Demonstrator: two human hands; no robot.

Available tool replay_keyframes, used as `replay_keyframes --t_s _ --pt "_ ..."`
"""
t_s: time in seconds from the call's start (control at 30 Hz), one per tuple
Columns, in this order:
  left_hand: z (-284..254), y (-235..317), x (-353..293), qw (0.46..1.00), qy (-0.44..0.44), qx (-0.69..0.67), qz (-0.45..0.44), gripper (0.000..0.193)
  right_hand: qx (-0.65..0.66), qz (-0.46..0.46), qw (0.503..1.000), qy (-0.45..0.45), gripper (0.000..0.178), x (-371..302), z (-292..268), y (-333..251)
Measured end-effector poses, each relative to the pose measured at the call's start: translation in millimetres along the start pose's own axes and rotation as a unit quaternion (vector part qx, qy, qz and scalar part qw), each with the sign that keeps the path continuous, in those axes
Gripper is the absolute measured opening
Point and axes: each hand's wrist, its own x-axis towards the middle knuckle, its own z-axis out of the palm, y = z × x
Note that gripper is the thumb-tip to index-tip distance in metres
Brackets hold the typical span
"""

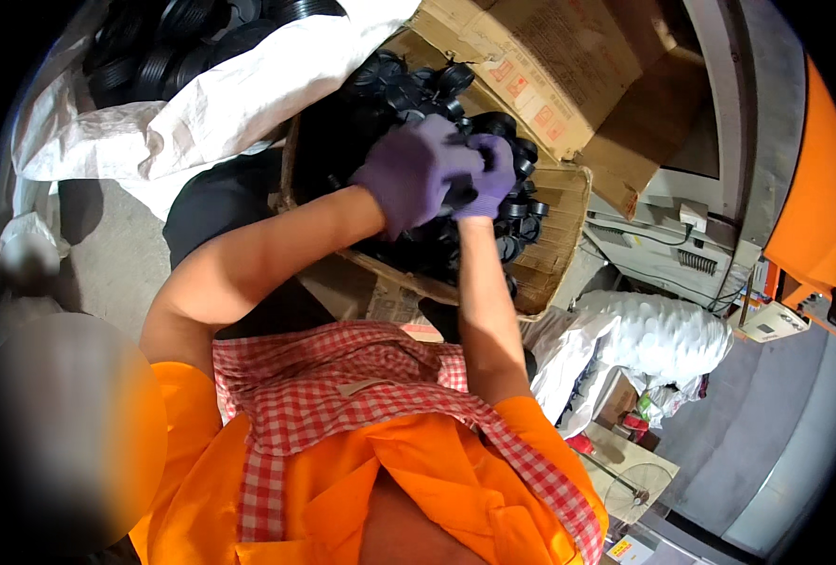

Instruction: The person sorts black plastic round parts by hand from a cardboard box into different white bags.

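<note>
Gloved hands, head view: left hand [406,174] and right hand [489,179] close together; whether they grip a part cannot be told.
Black round parts [404,94]: heaped around the hands in the cardboard box [568,212].
White sack [248,85]: far left.

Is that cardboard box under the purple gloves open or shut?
Open: looking down into the cardboard box, you can see black round parts heaped inside.

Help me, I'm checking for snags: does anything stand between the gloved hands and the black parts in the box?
Nothing visible does: the left hand and right hand are right over the black parts in the box; the cardboard panel lies beyond them.
</note>
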Motion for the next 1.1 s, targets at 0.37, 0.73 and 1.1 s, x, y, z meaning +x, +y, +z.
replay_keyframes --t_s 0.37,0.73,1.1 --pt "-99 26 24 0.898 0.337 0.274 0.072 0.034 -0.192 0.305 0.837 -0.413 0.045 -56 46 79" --pt "36 -30 -12 0.69 -0.308 -0.439 -0.486 0.044 0.165 0.142 0.968 -0.124 0.028 -92 -58 -11" --pt "9 0 -10 0.786 -0.349 -0.465 -0.209 0.034 0.347 0.219 0.84 -0.354 0.029 -80 -91 -49"
